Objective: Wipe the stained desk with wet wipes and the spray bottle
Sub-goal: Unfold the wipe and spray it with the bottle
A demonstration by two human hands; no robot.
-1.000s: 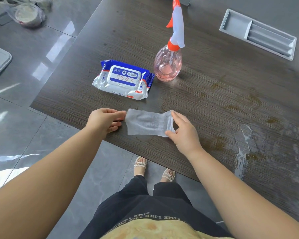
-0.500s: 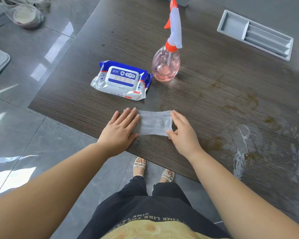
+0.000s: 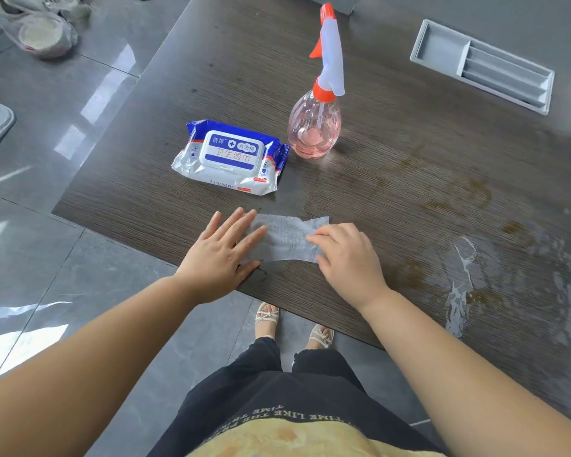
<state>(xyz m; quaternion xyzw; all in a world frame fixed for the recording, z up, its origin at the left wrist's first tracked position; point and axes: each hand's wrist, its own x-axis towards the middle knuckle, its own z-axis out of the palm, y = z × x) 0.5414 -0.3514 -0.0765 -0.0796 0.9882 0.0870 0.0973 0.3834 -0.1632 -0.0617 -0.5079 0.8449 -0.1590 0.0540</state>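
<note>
Desk [image 3: 393, 179] matt woodgrain; wipe [image 3: 285, 237] thin cloth; bottle [image 3: 314, 127] clear plastic.

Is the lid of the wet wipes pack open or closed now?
Closed. The white flip lid lies flat on the wet wipes pack, with no wipe sticking out.

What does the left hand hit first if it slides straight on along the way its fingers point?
The left hand lies flat on the wet wipe, fingers aimed up and right. Beyond the wipe's far edge comes bare desk, then probably the wipes pack or spray bottle; the exact line is unclear.
</note>
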